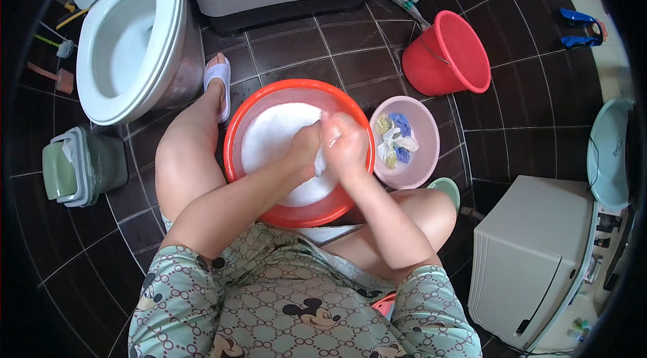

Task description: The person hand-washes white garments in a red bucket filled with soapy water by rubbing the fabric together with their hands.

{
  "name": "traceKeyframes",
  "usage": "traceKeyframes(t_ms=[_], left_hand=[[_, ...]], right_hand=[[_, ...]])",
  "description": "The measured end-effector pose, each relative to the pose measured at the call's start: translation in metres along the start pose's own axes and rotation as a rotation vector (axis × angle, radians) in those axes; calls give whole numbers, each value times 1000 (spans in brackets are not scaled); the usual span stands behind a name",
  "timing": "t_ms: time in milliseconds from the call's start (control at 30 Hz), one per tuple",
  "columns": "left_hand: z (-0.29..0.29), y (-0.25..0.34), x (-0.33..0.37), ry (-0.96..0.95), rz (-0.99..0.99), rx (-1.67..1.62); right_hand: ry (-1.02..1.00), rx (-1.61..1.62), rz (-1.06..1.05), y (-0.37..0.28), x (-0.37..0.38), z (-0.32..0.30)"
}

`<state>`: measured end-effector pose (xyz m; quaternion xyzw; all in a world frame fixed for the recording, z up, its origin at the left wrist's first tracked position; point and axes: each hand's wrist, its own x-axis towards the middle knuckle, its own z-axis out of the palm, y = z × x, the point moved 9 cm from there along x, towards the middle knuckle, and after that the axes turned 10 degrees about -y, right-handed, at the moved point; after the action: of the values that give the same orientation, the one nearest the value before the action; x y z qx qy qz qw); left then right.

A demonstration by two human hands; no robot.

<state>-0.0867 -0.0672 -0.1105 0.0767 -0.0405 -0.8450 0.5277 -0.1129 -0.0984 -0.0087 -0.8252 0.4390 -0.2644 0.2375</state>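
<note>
No words, labels or numbers can be read. The pale blue basin (pixel 606 172) at the right edge bears small dark marks, too small to make out; the green garment (pixel 269 290) carries printed cartoon figures and linked rings.

The basin (pixel 300 217) is orange-red, the suds (pixel 269 132) white, the shirt (pixel 269 290) patterned mint-green.

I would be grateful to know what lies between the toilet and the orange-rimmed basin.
In the head view, the person's left shin, lilac-slippered foot and dark floor tiles lie between toilet and basin.
</note>
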Motion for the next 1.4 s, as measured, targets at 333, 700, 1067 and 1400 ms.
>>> traceKeyframes(t_ms=[333,700,1067,1400], left_hand=[[-5,12,-12,393,-25,170],[45,70,-14,139,-64,1334],[11,91,-22,480,288,880],[11,9,-13,515,-45,273]], right_hand=[[-13,194,256,41,8,2],[-96,640,490,79,12,-19],[-68,838,725,99,-3,-3],[37,-100,-99,-16,8,-13]])
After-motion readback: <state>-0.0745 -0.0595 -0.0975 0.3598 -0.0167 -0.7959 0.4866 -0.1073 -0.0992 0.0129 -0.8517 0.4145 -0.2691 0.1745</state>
